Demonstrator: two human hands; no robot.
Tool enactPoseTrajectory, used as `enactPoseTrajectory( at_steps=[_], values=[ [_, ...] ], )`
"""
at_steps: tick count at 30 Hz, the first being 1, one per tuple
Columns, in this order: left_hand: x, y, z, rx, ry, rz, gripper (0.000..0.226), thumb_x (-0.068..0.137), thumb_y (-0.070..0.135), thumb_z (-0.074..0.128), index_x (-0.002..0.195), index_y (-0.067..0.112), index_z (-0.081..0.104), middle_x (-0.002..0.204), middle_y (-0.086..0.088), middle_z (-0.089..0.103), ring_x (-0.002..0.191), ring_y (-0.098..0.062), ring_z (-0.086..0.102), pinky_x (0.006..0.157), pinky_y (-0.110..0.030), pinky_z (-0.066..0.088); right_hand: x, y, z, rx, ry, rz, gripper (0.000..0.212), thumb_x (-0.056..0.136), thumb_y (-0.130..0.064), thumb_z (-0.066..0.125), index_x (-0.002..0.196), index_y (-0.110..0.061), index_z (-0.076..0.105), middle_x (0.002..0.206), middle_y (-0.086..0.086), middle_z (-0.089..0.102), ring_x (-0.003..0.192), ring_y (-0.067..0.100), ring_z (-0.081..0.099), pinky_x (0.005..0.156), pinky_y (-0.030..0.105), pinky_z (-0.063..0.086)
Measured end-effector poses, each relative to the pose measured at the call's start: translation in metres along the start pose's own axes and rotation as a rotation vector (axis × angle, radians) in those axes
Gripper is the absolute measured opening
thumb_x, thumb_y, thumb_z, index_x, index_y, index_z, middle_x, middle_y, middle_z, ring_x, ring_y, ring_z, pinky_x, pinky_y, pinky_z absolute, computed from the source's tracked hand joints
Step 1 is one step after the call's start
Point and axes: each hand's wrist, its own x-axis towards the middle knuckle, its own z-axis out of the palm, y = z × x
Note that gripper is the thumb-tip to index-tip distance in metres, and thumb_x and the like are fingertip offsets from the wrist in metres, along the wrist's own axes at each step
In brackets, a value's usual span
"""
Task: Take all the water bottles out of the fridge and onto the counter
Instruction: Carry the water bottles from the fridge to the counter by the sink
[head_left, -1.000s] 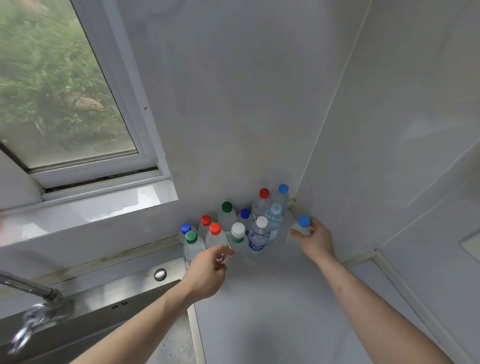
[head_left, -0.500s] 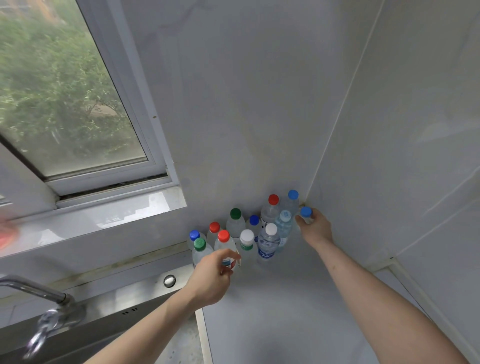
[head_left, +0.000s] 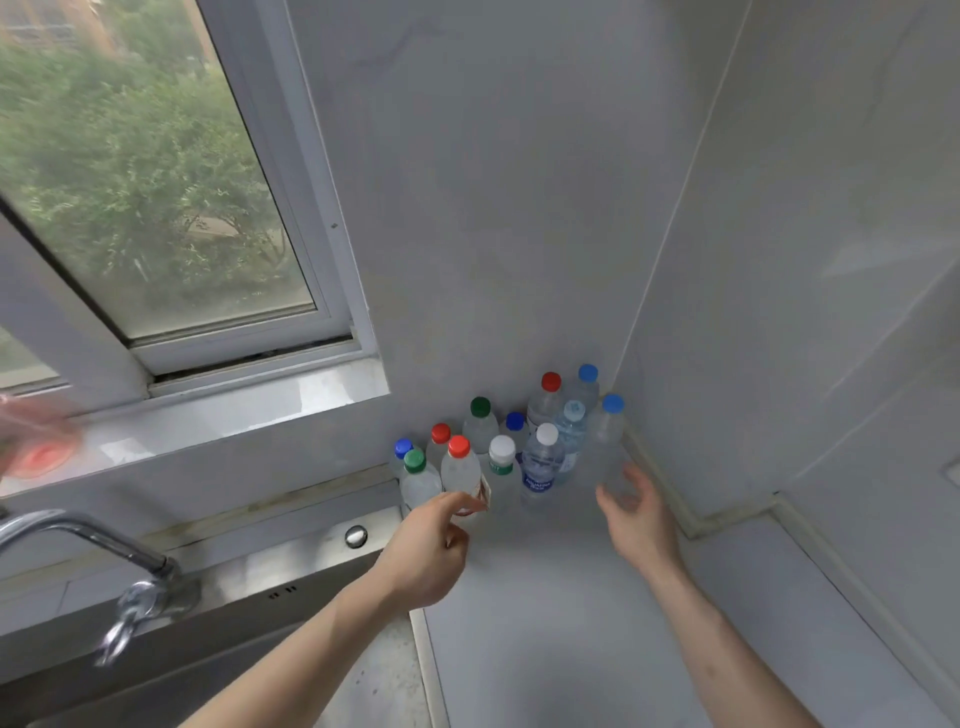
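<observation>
Several clear water bottles with red, green, blue and white caps stand clustered in the corner of the white counter (head_left: 545, 623). My left hand (head_left: 426, 551) has curled fingers, and its fingertips pinch the lower part of the front red-capped bottle (head_left: 460, 467). My right hand (head_left: 636, 514) is open, with spread fingers. It hovers just in front of the blue-capped bottle (head_left: 609, 423) that stands against the right wall, and does not touch it. No fridge is in view.
A steel sink (head_left: 291, 587) with a tap (head_left: 130, 577) lies to the left of the counter. A window (head_left: 145, 197) with a sill (head_left: 218, 415) is above it. Walls close in the bottles at the back and right.
My right hand let go of the blue-capped bottle by the right wall and drew back, open. My left hand stayed at the front red-capped bottle. The view shifted slightly.
</observation>
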Motion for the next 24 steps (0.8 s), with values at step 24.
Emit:
enactPoseTrajectory(
  at_steps=[24],
  values=[
    [-0.163, 0.005, 0.073, 0.007, -0.458, 0.485, 0.037, 0.1, 0.024, 0.058, 0.131, 0.043, 0.054, 0.141, 0.03, 0.045, 0.119, 0.001, 0.053, 0.103, -0.028, 0.047, -0.366, 0.04, -0.05, 0.037, 0.155, 0.11, 0.043, 0.101, -0.027, 0.067, 0.137, -0.05, 0.057, 0.148, -0.028, 0.05, 0.138, -0.006, 0.046, 0.114, 0.024, 0.044]
  ],
)
